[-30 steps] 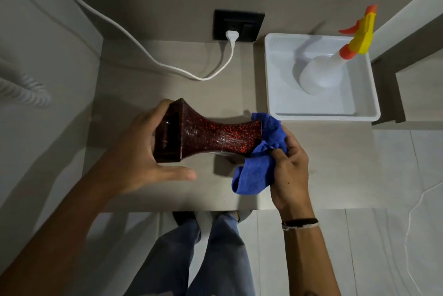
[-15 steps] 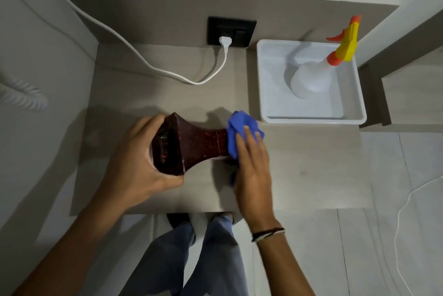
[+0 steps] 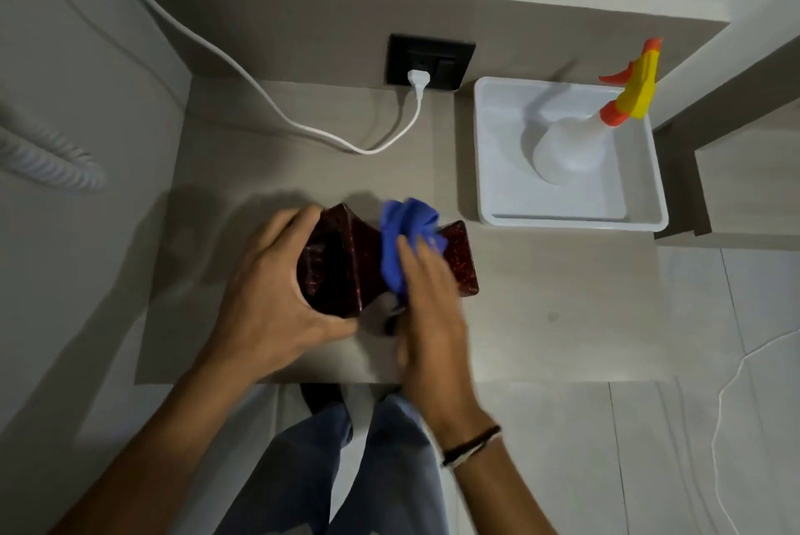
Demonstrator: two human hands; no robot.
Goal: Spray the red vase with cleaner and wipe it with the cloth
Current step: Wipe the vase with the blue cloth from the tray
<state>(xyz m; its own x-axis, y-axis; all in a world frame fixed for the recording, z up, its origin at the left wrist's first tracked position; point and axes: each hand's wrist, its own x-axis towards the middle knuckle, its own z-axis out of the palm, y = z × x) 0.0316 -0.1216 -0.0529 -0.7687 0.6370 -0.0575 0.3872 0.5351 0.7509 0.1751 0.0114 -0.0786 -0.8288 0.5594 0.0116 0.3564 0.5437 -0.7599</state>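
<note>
The red speckled vase [image 3: 342, 261] lies on its side on the beige table [image 3: 562, 296], its wide mouth toward me on the left and its base [image 3: 461, 261] to the right. My left hand [image 3: 268, 296] grips the mouth end. My right hand [image 3: 428, 296] presses the blue cloth [image 3: 402, 231] around the vase's narrow waist, hiding that part. The spray bottle [image 3: 571, 145], white with an orange and yellow trigger head, stands apart at the back right.
The bottle stands in a white tray [image 3: 571, 223] at the table's back right. A white cable [image 3: 303, 127] runs across the back to a black wall socket [image 3: 428, 62]. The table's front edge is just below my hands, with my legs beneath.
My right hand has slid the blue cloth leftward from the vase's base to its waist, so the base now shows. My left hand has kept hold of the mouth end.
</note>
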